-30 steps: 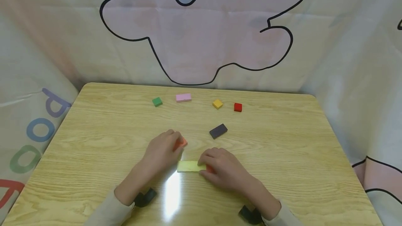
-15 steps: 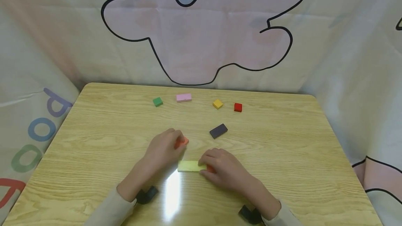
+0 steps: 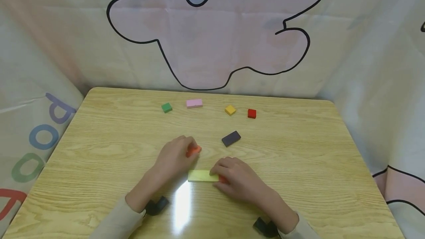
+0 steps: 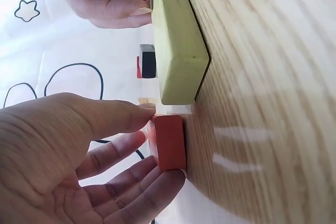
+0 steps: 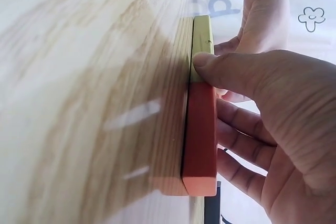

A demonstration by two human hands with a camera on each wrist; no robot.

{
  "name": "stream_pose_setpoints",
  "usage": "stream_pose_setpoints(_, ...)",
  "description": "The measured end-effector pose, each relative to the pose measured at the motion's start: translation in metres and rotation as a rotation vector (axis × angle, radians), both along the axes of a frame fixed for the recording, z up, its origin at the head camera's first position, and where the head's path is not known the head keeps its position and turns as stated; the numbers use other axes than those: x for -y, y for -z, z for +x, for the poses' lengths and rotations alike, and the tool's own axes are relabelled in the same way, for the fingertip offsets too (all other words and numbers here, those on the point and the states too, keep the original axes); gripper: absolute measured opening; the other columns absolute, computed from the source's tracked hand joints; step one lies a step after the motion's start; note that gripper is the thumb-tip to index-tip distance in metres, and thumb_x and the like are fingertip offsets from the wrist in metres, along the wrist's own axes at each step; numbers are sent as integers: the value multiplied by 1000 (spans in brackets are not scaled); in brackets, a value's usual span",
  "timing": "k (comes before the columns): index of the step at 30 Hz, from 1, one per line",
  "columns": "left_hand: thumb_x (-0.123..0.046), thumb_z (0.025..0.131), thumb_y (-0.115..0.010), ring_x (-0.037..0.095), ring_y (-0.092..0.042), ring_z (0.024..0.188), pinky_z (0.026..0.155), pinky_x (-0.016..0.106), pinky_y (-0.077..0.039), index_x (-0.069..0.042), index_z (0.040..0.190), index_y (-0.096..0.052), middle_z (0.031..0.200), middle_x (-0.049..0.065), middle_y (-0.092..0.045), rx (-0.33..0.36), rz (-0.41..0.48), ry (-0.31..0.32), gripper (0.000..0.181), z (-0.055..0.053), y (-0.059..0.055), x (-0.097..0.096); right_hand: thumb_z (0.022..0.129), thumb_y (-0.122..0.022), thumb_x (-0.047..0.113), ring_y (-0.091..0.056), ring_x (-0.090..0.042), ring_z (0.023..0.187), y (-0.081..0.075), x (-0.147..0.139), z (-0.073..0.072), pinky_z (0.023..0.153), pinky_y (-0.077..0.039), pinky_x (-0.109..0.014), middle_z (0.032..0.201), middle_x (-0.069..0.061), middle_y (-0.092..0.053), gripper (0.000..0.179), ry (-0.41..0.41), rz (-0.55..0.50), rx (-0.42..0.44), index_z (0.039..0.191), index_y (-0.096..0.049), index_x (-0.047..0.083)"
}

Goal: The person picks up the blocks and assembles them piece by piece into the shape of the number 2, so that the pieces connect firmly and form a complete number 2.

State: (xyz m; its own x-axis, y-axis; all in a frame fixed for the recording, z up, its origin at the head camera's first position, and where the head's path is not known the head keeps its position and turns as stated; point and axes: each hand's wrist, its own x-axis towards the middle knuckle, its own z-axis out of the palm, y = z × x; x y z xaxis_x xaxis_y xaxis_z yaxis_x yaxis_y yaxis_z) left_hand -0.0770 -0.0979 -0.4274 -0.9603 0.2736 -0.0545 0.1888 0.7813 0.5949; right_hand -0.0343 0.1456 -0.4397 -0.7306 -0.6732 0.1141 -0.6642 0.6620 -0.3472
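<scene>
My left hand [image 3: 173, 156] holds a small orange block [image 3: 194, 151] between thumb and fingers, just behind a long yellow-green block [image 3: 200, 175]. In the left wrist view, that orange block [image 4: 170, 142] is close to the table, beyond the near end of the yellow-green block [image 4: 181, 51]. My right hand [image 3: 237, 178] pinches the right part of the yellow-green block, its thumb pressed on the side. A second orange-red block [image 5: 200, 135] lies end to end with it, under the right palm and partly hidden in the head view.
Behind the hands lies a dark grey block [image 3: 231, 138]. Along the table's far side are a green block [image 3: 166, 107], a pink block [image 3: 194, 103], a yellow block [image 3: 230, 110] and a red block [image 3: 251, 113]. A printed curtain [image 3: 212, 47] hangs behind the wooden table [image 3: 315, 158].
My left hand has shifted slightly to the right with the orange block. The right hand and the yellow-green block stay almost in place, with only a small shift of the right thumb.
</scene>
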Motion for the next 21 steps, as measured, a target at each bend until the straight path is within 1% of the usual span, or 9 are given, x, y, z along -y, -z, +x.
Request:
stream_pose_setpoints(3, -25, 96, -78, 15, -51, 72, 60, 27, -40, -13, 106, -77, 85, -1, -62, 6, 6, 0, 16, 0, 0, -1, 89, -86, 29, -67, -11, 105, 1, -1, 0, 95, -57, -35, 109, 8, -72, 24, 1, -1, 5, 110, -76, 22)
stream_pose_setpoints(10, -24, 95, -78, 15, -51, 70, 58, 25, -40, -13, 104, -76, 86, 1, -63, -11, 1, -3, 14, 0, 2, -4, 90, -85, 30, -67, -11, 105, 1, -1, -1, 96, -58, -36, 109, 8, -72, 25, 3, 4, 22, 112, -75, 22)
stream_pose_setpoints(15, -23, 94, -79, 15, -53, 71, 59, 25, -42, -12, 107, -74, 90, 3, -67, 10, 6, -7, 18, 1, 2, -6, 91, -84, 31, -67, -11, 105, 0, -2, -1, 97, -58, -36, 109, 8, -73, 25, -1, 6, 32, 113, -76, 21)
stream_pose_setpoints(21, -23, 94, -79, 15, -52, 71, 59, 26, -42, -12, 109, -74, 88, 2, -66, 28, 29, -7, 20, 5, 1, -12, 92, -83, 30, -67, -10, 103, -1, -2, -1, 96, -57, -35, 109, 8, -73, 24, -2, -1, 30, 113, -76, 21)
